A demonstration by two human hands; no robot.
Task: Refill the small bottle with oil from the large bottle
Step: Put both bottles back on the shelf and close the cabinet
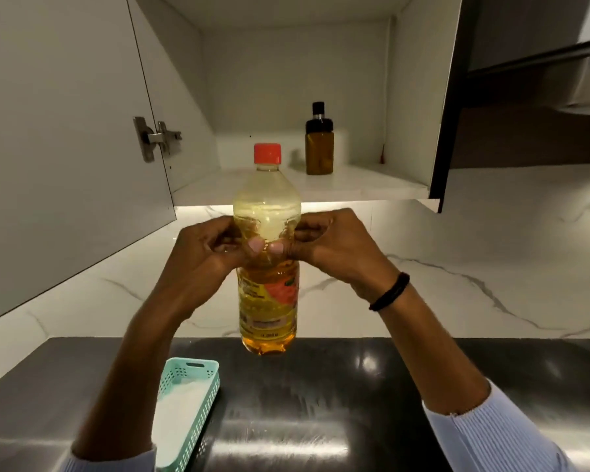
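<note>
Both of our hands are clamped on the large bottle, one on each side of its waist: the left hand curls round from the left, the right hand from the right, and the two thumbs press side by side on the near face. We hold the bottle upright in the air above the dark, shiny countertop, with its base clear of the surface. It holds yellow oil, wears a yellow and red label on its lower half, and its red cap is on. The small bottle, amber with a black cap, stands upright on the white shelf of the open cupboard, behind and to the right of the large one and well apart from our hands. The cupboard door is swung open on the left, its metal hinge showing. A black band circles our right wrist. On the countertop near our left forearm lies a teal perforated basket with something white in it. A white marbled wall runs behind.
</note>
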